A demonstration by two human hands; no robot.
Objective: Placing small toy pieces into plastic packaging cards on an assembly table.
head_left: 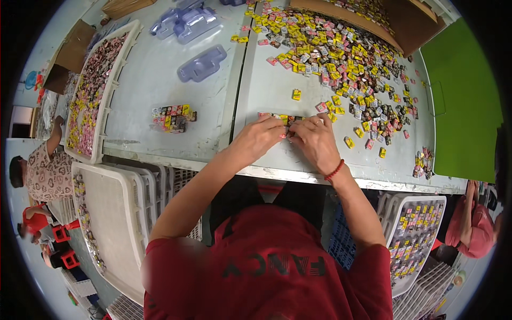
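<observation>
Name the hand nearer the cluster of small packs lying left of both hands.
Left. The left hand is to the right of the cluster, apart from it; the right hand is farther right.

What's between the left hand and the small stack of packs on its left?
Head view: pale tabletop and a dark seam separate the left hand from the stack.

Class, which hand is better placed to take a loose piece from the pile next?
Probably the right hand: it is nearer the pile than the left hand, though both hold the row of pieces.
</observation>
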